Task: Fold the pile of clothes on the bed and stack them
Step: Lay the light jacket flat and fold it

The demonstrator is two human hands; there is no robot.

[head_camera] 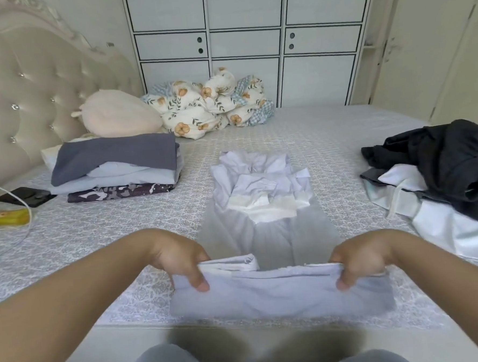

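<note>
Both hands work on one garment in the head view, the only view given: the left hand (178, 257) and the right hand (360, 260) each pinch a corner of the pale grey trousers (265, 224), fingers curled over the cloth w/ thumbs below, and lift the near end off the bed (370, 150) close to its front edge. The rest of the trousers lies flat toward the middle of the bed, w/ white pocket linings turned out at the far end. I judge the step as a lengthwise-to-crosswise fold: the near end is raised to go over the far end. Next move calls for carrying both corners forward evenly, so edges meet, then smoothing. At the left side near the headboard sits the folded stack (116, 166), approx. three or four items. At the right edge the unfolded pile (441, 174), dark and white pieces, waits, so the task looks about half done.
</note>
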